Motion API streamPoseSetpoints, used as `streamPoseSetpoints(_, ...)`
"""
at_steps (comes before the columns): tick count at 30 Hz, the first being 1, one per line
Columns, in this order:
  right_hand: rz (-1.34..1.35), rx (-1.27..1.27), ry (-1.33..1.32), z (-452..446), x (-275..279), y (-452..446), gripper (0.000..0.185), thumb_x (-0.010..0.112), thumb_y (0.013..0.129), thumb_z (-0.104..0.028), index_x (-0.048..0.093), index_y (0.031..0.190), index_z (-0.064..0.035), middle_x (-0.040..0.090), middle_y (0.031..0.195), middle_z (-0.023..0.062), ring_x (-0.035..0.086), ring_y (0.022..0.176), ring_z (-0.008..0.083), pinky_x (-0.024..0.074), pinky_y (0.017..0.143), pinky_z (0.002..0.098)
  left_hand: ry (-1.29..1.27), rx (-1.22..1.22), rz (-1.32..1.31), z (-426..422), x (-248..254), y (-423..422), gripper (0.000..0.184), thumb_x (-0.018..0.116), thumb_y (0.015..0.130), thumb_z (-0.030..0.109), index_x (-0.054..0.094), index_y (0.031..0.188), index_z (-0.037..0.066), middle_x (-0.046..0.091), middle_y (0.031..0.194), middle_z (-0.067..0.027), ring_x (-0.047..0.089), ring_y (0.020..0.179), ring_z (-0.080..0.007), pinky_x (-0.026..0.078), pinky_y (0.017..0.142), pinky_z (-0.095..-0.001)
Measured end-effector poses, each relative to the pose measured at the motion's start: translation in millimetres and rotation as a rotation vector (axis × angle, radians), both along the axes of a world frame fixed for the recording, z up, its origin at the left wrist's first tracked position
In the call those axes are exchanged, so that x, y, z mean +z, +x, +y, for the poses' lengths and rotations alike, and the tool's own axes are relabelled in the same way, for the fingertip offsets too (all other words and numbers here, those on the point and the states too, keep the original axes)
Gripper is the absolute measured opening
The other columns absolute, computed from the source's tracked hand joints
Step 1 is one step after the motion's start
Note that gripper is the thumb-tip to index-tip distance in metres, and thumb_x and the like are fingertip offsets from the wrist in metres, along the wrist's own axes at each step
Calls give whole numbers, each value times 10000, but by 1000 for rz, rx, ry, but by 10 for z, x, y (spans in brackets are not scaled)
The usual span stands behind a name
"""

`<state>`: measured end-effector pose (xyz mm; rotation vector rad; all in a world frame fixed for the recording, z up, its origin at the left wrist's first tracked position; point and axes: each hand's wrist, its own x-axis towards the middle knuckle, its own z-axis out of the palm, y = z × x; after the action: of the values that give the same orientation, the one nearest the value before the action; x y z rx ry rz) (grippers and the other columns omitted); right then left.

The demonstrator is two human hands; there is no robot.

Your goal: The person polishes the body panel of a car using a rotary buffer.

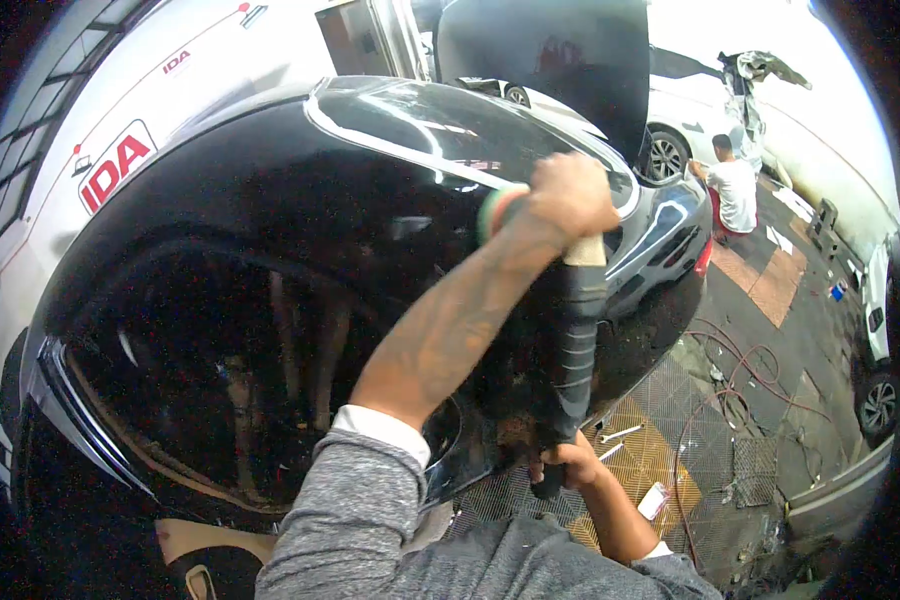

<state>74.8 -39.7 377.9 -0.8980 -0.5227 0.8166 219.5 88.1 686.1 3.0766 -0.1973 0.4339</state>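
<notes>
Polisher [576, 350]: long and black, its body showing raised ribs along the middle, a tan band [585, 250] sitting near the head and a round pad [492, 212] showing green and orange at its edge. Near end: the right hand [573, 466] is wrapping around the lower grip, just in front of the wearer's body. Far end: the left hand [573, 193] is closing over the head, knuckles up, and is hiding most of that part. The polisher is therefore lying between the two hands, slanting slightly, its pad showing just left of the left hand, against the black car [210, 190]; the contact line is partly hidden. The left forearm [460, 315] is crossing in front of the bodywork and is blocking part of the view of the car. A pale strip [395, 152] is running along the edge of the car's glass [410, 112], ending near the pad. Below right, a spanner [622, 434] is lying on the floor grating [660, 385], and a red hose [678, 470] is curling beside it. Farther off, a person in a white shirt [735, 195] is crouching by a wheel [665, 157] of a white car; red lettering [117, 168] is standing out on the wall [230, 70].
</notes>
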Motion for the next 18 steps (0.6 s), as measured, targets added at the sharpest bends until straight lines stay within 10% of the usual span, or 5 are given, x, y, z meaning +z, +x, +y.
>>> streamPoseSetpoints(18, -328, 122, -144, 1078, 1004, -175, 240, 695, 759, -160, 625, 957, -45, 626, 859, -6, 563, 815, 105, 479, 751, 301, 113, 134, -246, 1514, 1066, -892, 560, 664, 741, 501, 743, 958, -9, 706, 978, -240, 698, 946, -351, 544, 865, -389)
